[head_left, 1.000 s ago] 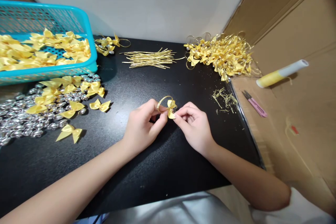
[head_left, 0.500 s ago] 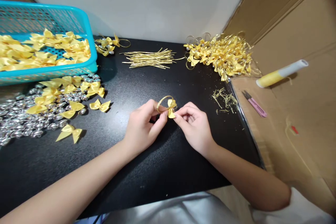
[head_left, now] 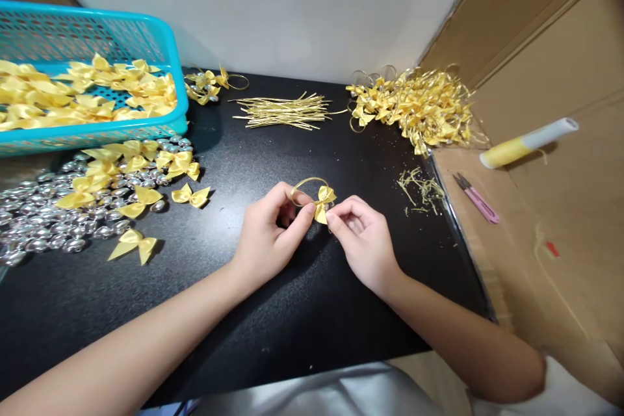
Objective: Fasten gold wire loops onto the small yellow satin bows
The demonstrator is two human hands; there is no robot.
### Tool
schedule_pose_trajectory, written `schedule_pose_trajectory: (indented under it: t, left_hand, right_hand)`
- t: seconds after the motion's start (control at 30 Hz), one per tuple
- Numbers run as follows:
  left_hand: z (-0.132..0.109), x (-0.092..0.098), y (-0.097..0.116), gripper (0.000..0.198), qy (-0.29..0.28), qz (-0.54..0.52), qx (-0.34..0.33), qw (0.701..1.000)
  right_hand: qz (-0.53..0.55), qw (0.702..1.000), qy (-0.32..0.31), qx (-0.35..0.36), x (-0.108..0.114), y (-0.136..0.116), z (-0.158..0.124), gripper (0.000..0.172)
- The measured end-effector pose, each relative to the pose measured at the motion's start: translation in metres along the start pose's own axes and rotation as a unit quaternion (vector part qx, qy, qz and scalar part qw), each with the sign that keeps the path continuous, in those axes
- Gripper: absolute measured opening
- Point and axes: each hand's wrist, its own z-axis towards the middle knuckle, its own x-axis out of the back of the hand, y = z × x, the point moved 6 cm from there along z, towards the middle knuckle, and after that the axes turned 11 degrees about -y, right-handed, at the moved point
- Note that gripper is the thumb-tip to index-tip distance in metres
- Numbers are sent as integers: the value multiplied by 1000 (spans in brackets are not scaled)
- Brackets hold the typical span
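Observation:
Over the middle of the black table (head_left: pixel 253 312), both my hands pinch one small yellow ribbon bow (head_left: pixel 322 201) that carries a loop of gold wire (head_left: pixel 307 182). My left hand (head_left: pixel 269 237) is closed, thumb and forefinger gripping the wire loop at the bow's left side. My right hand (head_left: pixel 363 240) is closed too, its fingertips pinching the bow from the right. The bow hangs just above the table between the two hands.
A turquoise basket (head_left: pixel 97 133) of yellow bows stands far left. Loose bows (head_left: pixel 131 244) and silver beads (head_left: pixel 43 224) lie before it. Gold wire ties (head_left: pixel 285 110) lie at the back, finished looped bows (head_left: pixel 414 107) back right. Pink snips (head_left: pixel 476 198) and a yellow-white tube (head_left: pixel 529 142) rest on cardboard.
The hands and bow have barely shifted; the bow has turned slightly between the fingers. The view has moved a little.

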Motion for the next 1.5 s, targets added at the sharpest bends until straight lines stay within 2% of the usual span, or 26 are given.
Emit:
schedule_pose_trajectory:
  t: [0.17,0.4,0.77,1.1,1.3,1.5]
  left_hand:
    - [0,-2,-7,7,-4,-71,15,997]
    - [0,-3,-9,7,5,-90,14,996]
    - [0,-2,5,6,-7,15,-36,999]
    - [2,0,9,7,2,43,-28,999]
    - [2,0,15,5,-15,86,-68,994]
    - [3,2,15,5,-2,85,-70,994]
  right_hand:
    - [46,998,-5,-36,-3,3,-1,15]
    - [54,997,-9,-50,-5,4,-3,17]
    - [52,997,2,-49,-6,4,-5,16]
    - [39,998,-2,-49,-6,3,-5,18]
    - [38,998,-2,-41,-6,2,-5,18]
    - [39,999,3,-36,-7,1,-5,18]
